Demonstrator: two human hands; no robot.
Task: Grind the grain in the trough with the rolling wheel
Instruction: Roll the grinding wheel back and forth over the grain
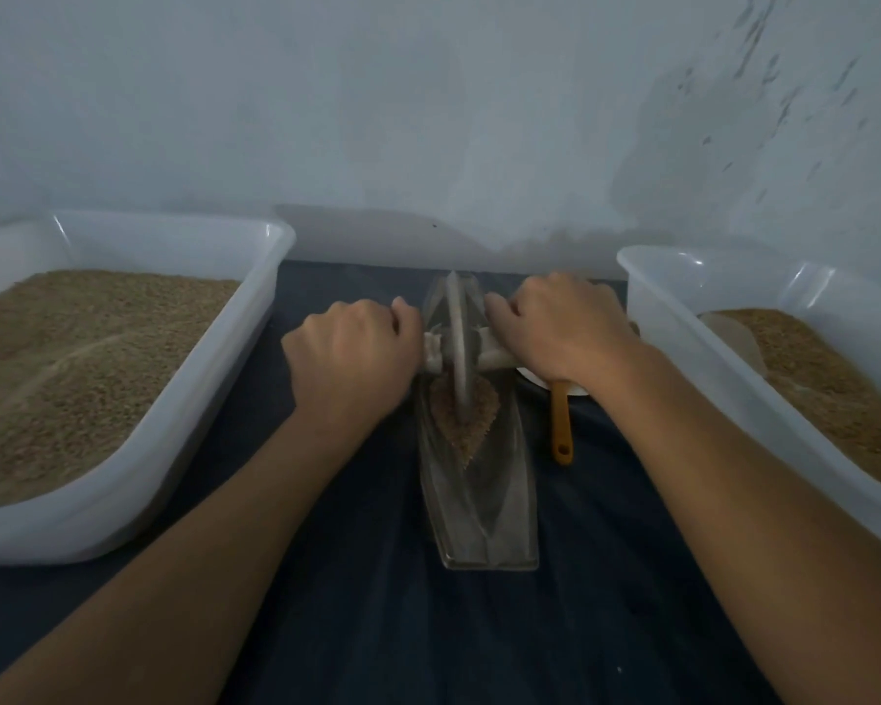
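Note:
A long metal trough lies lengthwise on the dark cloth, pointing away from me toward the wall. A patch of brown grain sits in its far half. The thin metal rolling wheel stands upright in the trough, its lower edge in the grain. My left hand grips the left end of the wheel's axle handle. My right hand grips the right end. Both handle ends are mostly hidden under my fingers.
A white plastic tub at the left holds much brown grain. A second white tub at the right also holds grain. An orange-handled tool and a white dish lie just right of the trough. A pale wall stands close behind.

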